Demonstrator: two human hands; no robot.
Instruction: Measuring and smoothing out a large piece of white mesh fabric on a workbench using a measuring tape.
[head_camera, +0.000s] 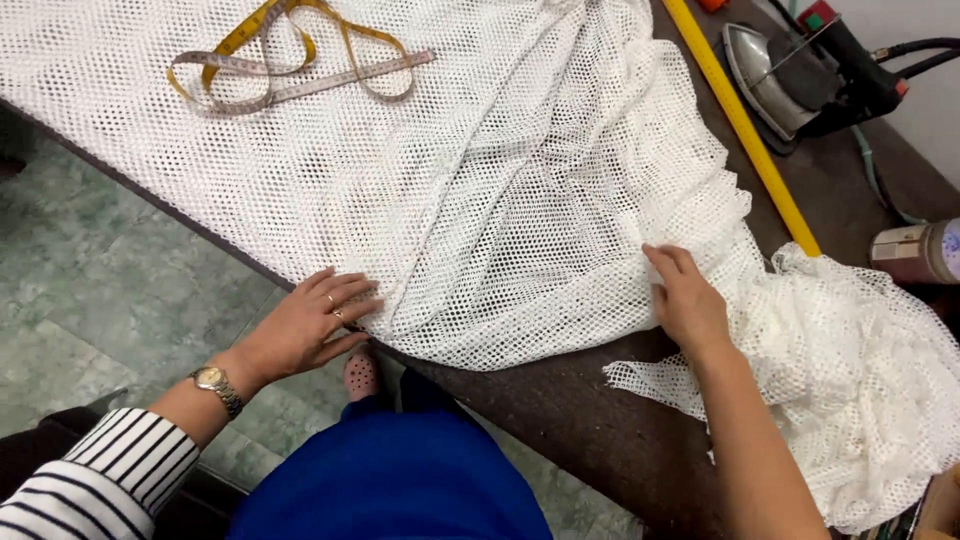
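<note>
Open left hand (305, 325) flat on white mesh (480, 190); right hand (688, 300), fingers extended, pressing its edge; tape measure (290, 65) coiled at eleven o'clock.

Left hand (305, 325), lower left of frame: ring on one finger, gold-tone wristwatch (217, 386) w/ metal band at the wrist. Behind it, sleeve (105, 475) w/ black-and-white stripes, bottom left corner. Right hand (688, 305), centre right: no jewellery seen, forearm bare, no sleeve in view. Bright blue garment (395, 475) at bottom centre; dotted shoe (361, 375) just above it.
</note>
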